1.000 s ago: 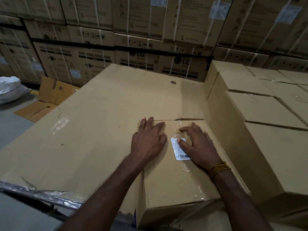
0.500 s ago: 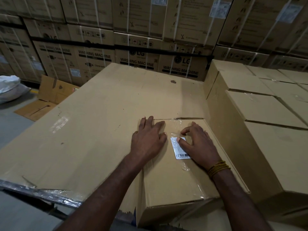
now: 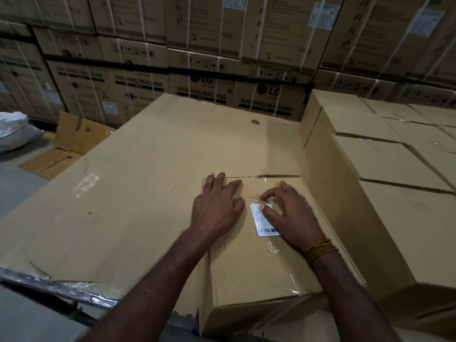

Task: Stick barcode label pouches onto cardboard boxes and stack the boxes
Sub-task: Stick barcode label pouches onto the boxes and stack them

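Observation:
A small cardboard box (image 3: pixel 251 272) lies in front of me, set into the corner of a big flat cardboard sheet. On its top sits a clear pouch with a white barcode label (image 3: pixel 261 222). My left hand (image 3: pixel 217 206) lies flat on the box's left top edge, fingers straight. My right hand (image 3: pixel 288 213) rests on the pouch with its thumb pressing the label's upper edge and its fingers spread over the clear film.
The large flat cardboard sheet (image 3: pixel 148 193) stretches left and back. Stacked plain boxes (image 3: pixel 394 193) stand close on the right. A wall of washing machine cartons (image 3: pixel 197 70) fills the back. Flattened cardboard (image 3: pixel 66 149) and a white sack (image 3: pixel 12 132) lie on the floor at left.
My right hand has shifted slightly up over the pouch, its fingers sliding along the film. My left hand stays in place.

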Available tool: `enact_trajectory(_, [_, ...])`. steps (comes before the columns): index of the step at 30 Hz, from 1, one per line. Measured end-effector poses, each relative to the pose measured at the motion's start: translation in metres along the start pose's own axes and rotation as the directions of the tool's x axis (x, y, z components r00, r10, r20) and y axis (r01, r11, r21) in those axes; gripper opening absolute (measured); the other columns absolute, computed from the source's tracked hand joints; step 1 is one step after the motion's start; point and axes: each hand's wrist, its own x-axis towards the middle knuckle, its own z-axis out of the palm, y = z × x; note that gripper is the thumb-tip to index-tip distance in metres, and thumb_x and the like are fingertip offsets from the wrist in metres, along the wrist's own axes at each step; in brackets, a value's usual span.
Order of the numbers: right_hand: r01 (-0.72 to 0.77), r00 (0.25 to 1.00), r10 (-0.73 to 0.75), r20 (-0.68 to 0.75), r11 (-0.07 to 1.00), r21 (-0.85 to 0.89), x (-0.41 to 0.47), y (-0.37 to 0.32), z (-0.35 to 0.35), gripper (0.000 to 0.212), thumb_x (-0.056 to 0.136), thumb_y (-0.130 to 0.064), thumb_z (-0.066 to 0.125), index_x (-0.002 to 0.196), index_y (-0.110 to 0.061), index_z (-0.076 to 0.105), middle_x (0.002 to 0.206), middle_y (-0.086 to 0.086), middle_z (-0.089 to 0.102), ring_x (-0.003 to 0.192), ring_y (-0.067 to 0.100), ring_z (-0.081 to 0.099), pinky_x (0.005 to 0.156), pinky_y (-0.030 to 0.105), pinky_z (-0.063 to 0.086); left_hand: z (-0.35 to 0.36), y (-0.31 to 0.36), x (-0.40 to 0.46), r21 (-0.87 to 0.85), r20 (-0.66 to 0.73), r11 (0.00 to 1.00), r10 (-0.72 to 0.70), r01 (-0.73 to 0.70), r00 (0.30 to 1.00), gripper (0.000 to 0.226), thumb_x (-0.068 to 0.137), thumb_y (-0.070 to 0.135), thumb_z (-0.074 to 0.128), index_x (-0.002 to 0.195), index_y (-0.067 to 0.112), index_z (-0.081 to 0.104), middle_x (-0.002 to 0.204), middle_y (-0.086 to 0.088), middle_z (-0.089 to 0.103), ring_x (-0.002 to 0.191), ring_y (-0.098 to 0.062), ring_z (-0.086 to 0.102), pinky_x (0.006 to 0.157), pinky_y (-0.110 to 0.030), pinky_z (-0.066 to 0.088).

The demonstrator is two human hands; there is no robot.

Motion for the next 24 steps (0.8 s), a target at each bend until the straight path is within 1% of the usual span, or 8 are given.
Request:
enact_trajectory(2, [0.019, 1.000, -0.019, -0.014, 1.000, 0.009, -0.0001, 0.0008, 0.0004, 0.023, 0.089, -0.045, 0.057, 0.111, -0.037, 0.056, 0.141, -0.007, 0.045, 0.145, 0.010, 0.025, 0.112, 0.034, 0.017, -0.0003, 0.0003, 0.0002, 0.000, 0.001, 1.000, -0.002, 0.002, 1.000, 0.051, 0.103, 0.045, 0.040, 0.153, 0.039, 0.032, 0.168, 0.004, 0.010, 0.155, -0.018, -0.001, 0.115, -0.048, 0.030])
enact_trajectory(6, [0.003, 1.000, -0.002, 0.025, 1.000, -0.011, -0.0003, 0.0017, 0.0002, 0.040, 0.092, -0.046, 0.055, 0.131, -0.041, 0.051, 0.152, -0.003, 0.038, 0.147, 0.012, 0.022, 0.118, 0.038, 0.013, -0.0001, 0.0001, -0.0002, -0.004, 0.004, 1.000, 0.000, 0.000, 1.000, 0.051, 0.103, 0.045, 0.040, 0.153, 0.038, 0.031, 0.168, 0.004, 0.009, 0.155, -0.018, -0.002, 0.115, -0.048, 0.029])
enact_trajectory(11, [-0.011, 0.999, 0.010, 0.032, 1.000, 0.016, -0.0008, -0.0002, -0.0004, 0.036, 0.082, -0.054, 0.045, 0.113, -0.041, 0.057, 0.147, -0.005, 0.043, 0.147, 0.012, 0.024, 0.117, 0.040, 0.015, 0.0003, 0.0002, -0.0003, -0.015, -0.008, 1.000, -0.003, 0.003, 1.000, 0.051, 0.103, 0.044, 0.041, 0.153, 0.039, 0.033, 0.168, 0.004, 0.011, 0.155, -0.017, -0.001, 0.114, -0.048, 0.031])
enact_trajectory(15, [-0.007, 0.998, 0.007, 0.056, 1.000, 0.002, -0.0003, 0.0018, -0.0015, 0.047, 0.085, -0.056, 0.045, 0.130, -0.046, 0.053, 0.154, -0.002, 0.037, 0.148, 0.016, 0.023, 0.120, 0.043, 0.014, 0.0007, 0.0000, 0.0000, -0.014, -0.008, 1.000, -0.004, 0.004, 1.000, 0.051, 0.103, 0.045, 0.041, 0.152, 0.039, 0.033, 0.167, 0.004, 0.011, 0.155, -0.017, -0.001, 0.114, -0.048, 0.031])
enact_trajectory(18, [-0.027, 0.998, 0.025, 0.062, 0.999, 0.030, 0.0010, 0.0046, -0.0010, 0.027, 0.090, -0.050, 0.055, 0.117, -0.049, 0.058, 0.153, -0.002, 0.038, 0.148, 0.018, 0.024, 0.120, 0.048, 0.015, 0.0006, 0.0001, 0.0001, -0.014, -0.004, 1.000, -0.004, 0.003, 1.000, 0.051, 0.103, 0.045, 0.041, 0.152, 0.039, 0.033, 0.167, 0.004, 0.011, 0.155, -0.018, -0.002, 0.114, -0.048, 0.031])
enact_trajectory(20, [-0.010, 0.999, 0.008, 0.031, 0.998, 0.054, 0.0007, 0.0029, -0.0014, 0.025, 0.086, -0.052, 0.053, 0.110, -0.046, 0.057, 0.145, -0.007, 0.046, 0.144, 0.015, 0.030, 0.118, 0.052, 0.020, 0.0001, 0.0002, -0.0002, -0.012, -0.003, 1.000, -0.004, 0.004, 1.000, 0.051, 0.103, 0.046, 0.041, 0.152, 0.039, 0.033, 0.167, 0.004, 0.011, 0.155, -0.018, -0.001, 0.114, -0.049, 0.031])
enact_trajectory(22, [0.008, 1.000, -0.009, 0.019, 0.998, 0.070, 0.0007, 0.0015, -0.0028, 0.037, 0.083, -0.054, 0.052, 0.118, -0.044, 0.055, 0.140, -0.011, 0.049, 0.140, 0.012, 0.035, 0.116, 0.052, 0.023, -0.0004, 0.0004, -0.0004, -0.012, -0.002, 1.000, -0.005, 0.005, 1.000, 0.051, 0.103, 0.045, 0.041, 0.152, 0.038, 0.033, 0.168, 0.004, 0.010, 0.155, -0.018, -0.001, 0.114, -0.049, 0.030])
enact_trajectory(24, [-0.011, 0.999, 0.009, 0.045, 0.998, 0.054, 0.0012, 0.0025, -0.0041, 0.045, 0.087, -0.054, 0.054, 0.131, -0.043, 0.053, 0.149, -0.007, 0.042, 0.144, 0.012, 0.030, 0.119, 0.049, 0.018, -0.0006, 0.0005, -0.0003, -0.015, -0.003, 1.000, -0.007, 0.007, 1.000, 0.051, 0.103, 0.045, 0.041, 0.152, 0.038, 0.033, 0.168, 0.005, 0.010, 0.155, -0.018, -0.002, 0.114, -0.049, 0.030])
